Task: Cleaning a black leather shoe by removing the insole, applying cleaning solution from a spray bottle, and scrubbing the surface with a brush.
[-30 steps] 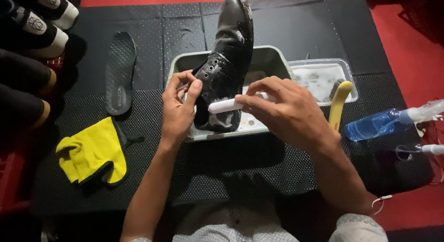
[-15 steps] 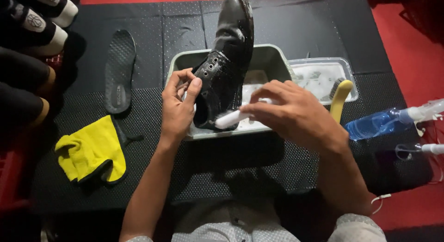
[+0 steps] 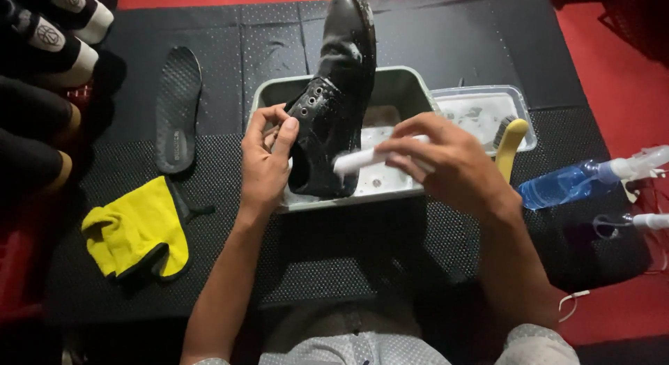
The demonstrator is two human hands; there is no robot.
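- While my left hand (image 3: 268, 159) pinches the eyelet edge of the black shoe (image 3: 334, 107), the shoe stands heel-down in the grey tub (image 3: 401, 93), wet and glossy.
- My right hand (image 3: 446, 163) is closed round a white brush (image 3: 362, 158), its tip on the shoe's side.
- Judging by suds, scrubbing is midway; rinsing and drying remain.
- Left of the tub: yellow cloth (image 3: 139, 229), loose insole (image 3: 178, 107).

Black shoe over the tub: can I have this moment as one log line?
left hand: holds black shoe | right hand: white brush on shoe | under: grey tub
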